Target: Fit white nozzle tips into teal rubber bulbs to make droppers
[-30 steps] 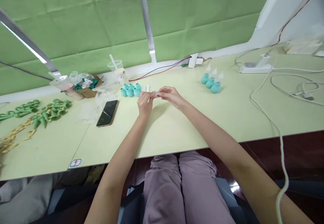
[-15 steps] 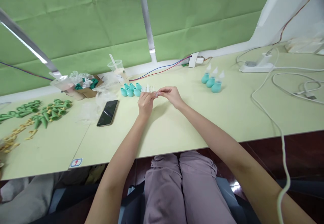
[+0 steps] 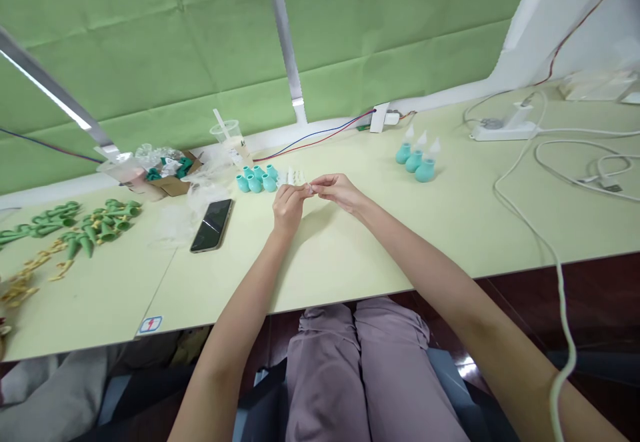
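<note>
My left hand (image 3: 290,207) and my right hand (image 3: 340,191) meet above the table, fingertips pinched together. Between them is a small, whitish translucent piece (image 3: 311,189), mostly covered by the fingers; its kind I cannot make out. Just behind my left hand stand several teal rubber bulbs (image 3: 255,182) with open necks. Beside them lie small white pieces (image 3: 296,177), partly hidden by my hands. Farther right, three teal bulbs with clear pointed nozzles (image 3: 414,161) stand upright in a slanting row.
A phone (image 3: 212,226) lies left of my hands, near crumpled plastic film and a cup with a straw (image 3: 231,142). Green cone-shaped parts (image 3: 103,222) and yellowish bits (image 3: 25,279) spread at far left. A power strip (image 3: 504,131) and white cables (image 3: 530,229) occupy the right.
My right hand has turned slightly, its fingers more stretched out around the small piece. Both hands stay at the same spot; the view has shifted a little.
</note>
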Available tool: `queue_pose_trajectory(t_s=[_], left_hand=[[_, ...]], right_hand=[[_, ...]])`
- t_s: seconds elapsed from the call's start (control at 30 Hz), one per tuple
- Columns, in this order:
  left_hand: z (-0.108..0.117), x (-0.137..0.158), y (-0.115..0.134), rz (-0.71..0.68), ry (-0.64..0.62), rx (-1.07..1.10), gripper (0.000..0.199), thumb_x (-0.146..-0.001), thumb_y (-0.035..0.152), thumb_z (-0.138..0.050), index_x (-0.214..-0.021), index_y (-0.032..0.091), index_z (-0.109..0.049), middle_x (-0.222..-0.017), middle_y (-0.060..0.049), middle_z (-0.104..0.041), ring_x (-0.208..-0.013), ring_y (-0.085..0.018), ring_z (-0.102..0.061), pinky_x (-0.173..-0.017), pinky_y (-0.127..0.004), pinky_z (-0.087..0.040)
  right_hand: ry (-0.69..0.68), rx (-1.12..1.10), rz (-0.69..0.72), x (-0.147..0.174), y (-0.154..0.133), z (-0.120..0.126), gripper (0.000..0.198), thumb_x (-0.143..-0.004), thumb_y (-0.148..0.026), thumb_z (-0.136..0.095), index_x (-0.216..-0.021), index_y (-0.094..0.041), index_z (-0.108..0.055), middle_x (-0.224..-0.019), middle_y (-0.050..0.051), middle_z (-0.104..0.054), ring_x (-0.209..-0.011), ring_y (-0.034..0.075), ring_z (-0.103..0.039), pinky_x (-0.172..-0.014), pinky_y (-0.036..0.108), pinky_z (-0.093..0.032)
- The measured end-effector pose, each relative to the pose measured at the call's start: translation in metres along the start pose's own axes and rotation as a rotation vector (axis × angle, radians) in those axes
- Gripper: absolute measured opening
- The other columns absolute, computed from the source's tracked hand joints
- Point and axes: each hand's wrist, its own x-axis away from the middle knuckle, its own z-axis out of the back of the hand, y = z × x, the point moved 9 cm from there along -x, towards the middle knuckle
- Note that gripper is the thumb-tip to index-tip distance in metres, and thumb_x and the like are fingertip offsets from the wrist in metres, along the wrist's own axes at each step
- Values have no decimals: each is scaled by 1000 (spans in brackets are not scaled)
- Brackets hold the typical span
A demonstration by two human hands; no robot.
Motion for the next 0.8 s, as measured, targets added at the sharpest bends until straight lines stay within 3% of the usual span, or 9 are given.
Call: queue_pose_trajectory(t_s=[0.13, 0.4, 0.63, 0.8], left_hand=[[4, -2, 1, -7, 51, 9, 12, -84, 15, -56, -75, 20, -63, -73, -1, -68, -69, -11, -60, -62, -27, -46], [1, 0, 1, -30, 20, -11, 13, -85, 15, -54, -78, 20, -63, -74, -1, -68, -69, -11, -58, -61, -27, -45], [-13, 6, -6, 35, -126, -9, 16, -88, 24, -50, -78, 21, -63, -76, -3, -67, -71, -13, -58, -64, -29, -47], [-13, 8, -5, 43, -133, 13, 17, -88, 23, -50, -76, 21, -62, -75, -3, -66, -70, -13, -57, -64, -28, -46]], right_hand=[[-8, -34, -15, 1, 0, -1, 34, -42, -35, -86, -67, -18, -71, -74, 4, -68, -68, 11, -54, -66, 26, -42], [-8, -105, -64, 0, 10, 0, 30, -43, -29, -86, -66, -17, -71, -72, 2, -67, -72, 10, -56, -71, 25, -43], [-78, -94, -132, 1, 12, -2, 25, -46, -25, -84, -63, -17, -69, -71, 2, -67, -74, 11, -58, -72, 27, -43], [-58, -92, -138, 1, 15, 0, 26, -44, -23, -85, -62, -16, -68, -70, 2, -66, -73, 11, -58, -74, 26, -43]])
